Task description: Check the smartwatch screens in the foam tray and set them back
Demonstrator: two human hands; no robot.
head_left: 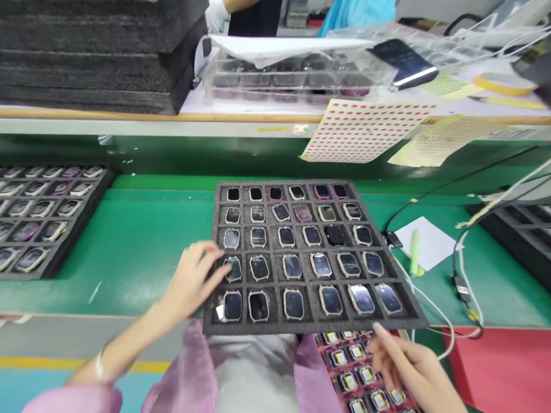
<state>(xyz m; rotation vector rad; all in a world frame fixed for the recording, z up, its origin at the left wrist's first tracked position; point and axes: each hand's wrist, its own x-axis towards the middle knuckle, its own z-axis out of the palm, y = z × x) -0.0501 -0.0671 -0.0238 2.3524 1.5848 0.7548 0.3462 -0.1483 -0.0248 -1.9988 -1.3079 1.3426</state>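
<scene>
A dark foam tray (217, 221) with rows of small square watch-like devices lies on the green belt in front of me. My left hand (191, 281) rests at the tray's left edge, fingers spread and touching a device (233, 269) in the fourth row. My right hand (408, 364) hovers below the tray's front right corner, fingers loosely extended over a red tray (357, 373) of yellow-faced parts on my lap. Neither hand grips anything.
A second foam tray of devices (43, 218) lies at the left. Black and white cables (456, 275), a white card and a green pen (414, 250) lie to the right. The shelf behind holds stacked foam (99, 51), clear trays and a dotted sticker sheet (365, 129). Another person's gloved hand (215, 14) shows at the top.
</scene>
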